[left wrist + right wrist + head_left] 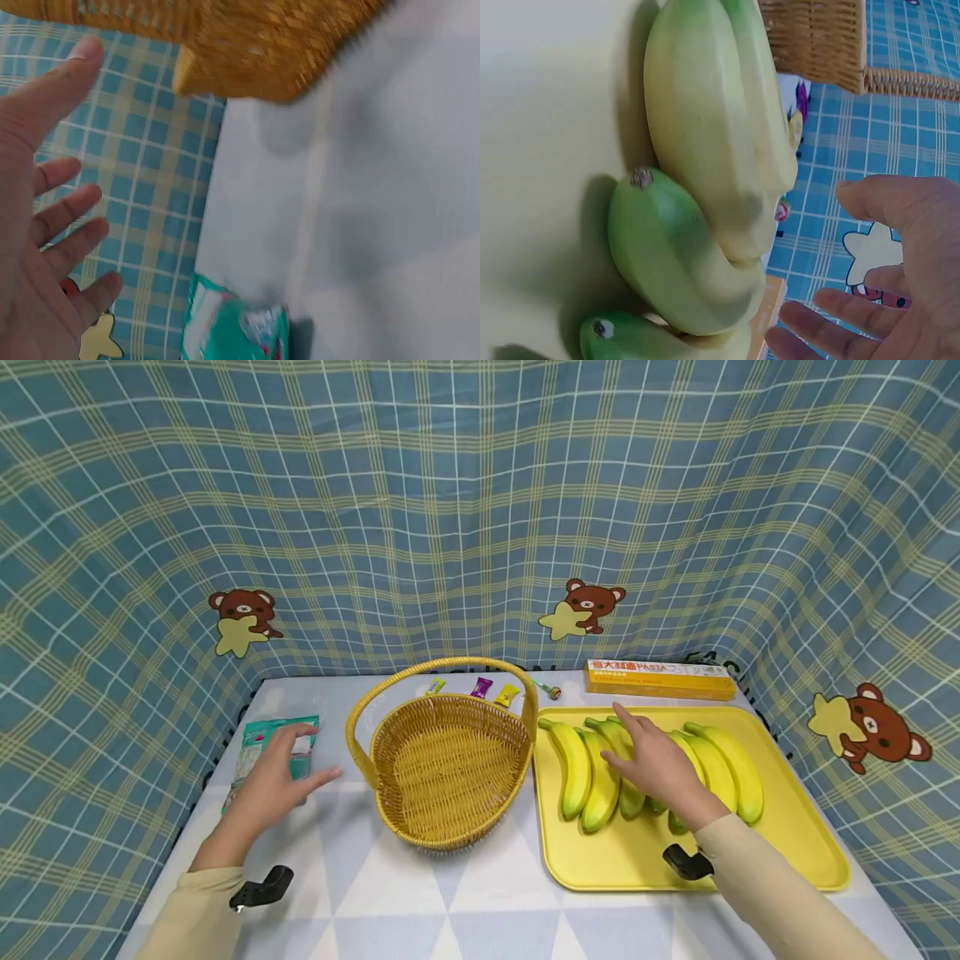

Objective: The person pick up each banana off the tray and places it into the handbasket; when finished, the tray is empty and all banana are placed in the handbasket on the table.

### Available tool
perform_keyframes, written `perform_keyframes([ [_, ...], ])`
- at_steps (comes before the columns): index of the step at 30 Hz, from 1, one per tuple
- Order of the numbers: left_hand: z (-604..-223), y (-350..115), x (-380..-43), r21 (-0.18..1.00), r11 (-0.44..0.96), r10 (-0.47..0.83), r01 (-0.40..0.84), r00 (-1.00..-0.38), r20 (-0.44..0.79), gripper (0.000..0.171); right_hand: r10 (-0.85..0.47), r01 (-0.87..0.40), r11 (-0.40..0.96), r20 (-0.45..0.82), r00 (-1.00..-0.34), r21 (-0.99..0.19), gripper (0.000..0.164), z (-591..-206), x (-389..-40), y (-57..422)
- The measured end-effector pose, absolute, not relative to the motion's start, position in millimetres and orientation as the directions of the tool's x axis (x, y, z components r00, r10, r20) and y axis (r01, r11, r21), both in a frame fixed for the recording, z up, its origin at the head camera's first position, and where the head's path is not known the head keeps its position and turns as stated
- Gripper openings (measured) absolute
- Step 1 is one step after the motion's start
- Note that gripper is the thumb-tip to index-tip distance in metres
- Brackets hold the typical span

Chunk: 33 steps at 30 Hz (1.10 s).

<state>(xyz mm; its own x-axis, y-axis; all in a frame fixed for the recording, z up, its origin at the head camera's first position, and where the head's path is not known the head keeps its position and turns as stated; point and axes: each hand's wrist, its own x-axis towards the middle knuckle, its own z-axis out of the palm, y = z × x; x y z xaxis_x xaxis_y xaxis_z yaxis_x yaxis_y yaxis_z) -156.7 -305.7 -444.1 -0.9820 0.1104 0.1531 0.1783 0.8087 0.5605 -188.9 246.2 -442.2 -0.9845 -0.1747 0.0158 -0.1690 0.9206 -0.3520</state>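
Note:
My left hand (272, 787) hovers with spread fingers over a teal plastic packet (302, 758) at the left of the table, holding nothing. In the left wrist view that packet (238, 322) lies beyond the open fingers. My right hand (662, 766) is held above a row of several yellow bananas (602, 785) with green ends, thumb and fingers apart and empty. The bananas lie on a yellow tray (802, 843); my hand hides part of the middle ones. Between the two hands stands a woven basket (457, 768) with a tall handle, nothing inside it.
Behind the basket lie small wrapped candies, one purple (482, 687) and one yellow (507, 695), and a lollipop (553, 692). An orange pasta box (660, 680) lies behind the tray. A checked curtain (465, 527) encloses the table's back and sides.

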Motion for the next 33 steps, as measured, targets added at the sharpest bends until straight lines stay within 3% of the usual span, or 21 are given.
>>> perform_keyframes([
  [6, -432.7, -292.0, -153.3, 0.689, 0.684, 0.127, 0.241, -0.969, 0.213, 0.069, -0.181, -0.142, 0.883, -0.044, -0.983, -0.448, 0.078, -445.0, -186.5, 243.5],
  [13, -423.2, -273.1, -151.8, 0.791, 0.499, 0.182, 0.354, -0.935, 0.304, 0.064, -0.219, -0.163, 0.849, -0.052, -0.974, -0.503, 0.076, -450.9, -185.2, 230.7],
  [22, -426.4, -256.9, -152.7, 0.901, 0.281, 0.167, 0.330, -0.941, 0.293, 0.046, -0.238, -0.170, 0.851, -0.075, -0.969, -0.497, 0.076, -456.1, -191.9, 206.9],
  [33, -428.5, -252.7, -156.7, 0.926, 0.224, 0.136, 0.305, -0.950, 0.280, 0.033, -0.269, -0.185, 0.872, -0.129, -0.954, -0.454, 0.072, -456.2, -196.7, 186.5],
])
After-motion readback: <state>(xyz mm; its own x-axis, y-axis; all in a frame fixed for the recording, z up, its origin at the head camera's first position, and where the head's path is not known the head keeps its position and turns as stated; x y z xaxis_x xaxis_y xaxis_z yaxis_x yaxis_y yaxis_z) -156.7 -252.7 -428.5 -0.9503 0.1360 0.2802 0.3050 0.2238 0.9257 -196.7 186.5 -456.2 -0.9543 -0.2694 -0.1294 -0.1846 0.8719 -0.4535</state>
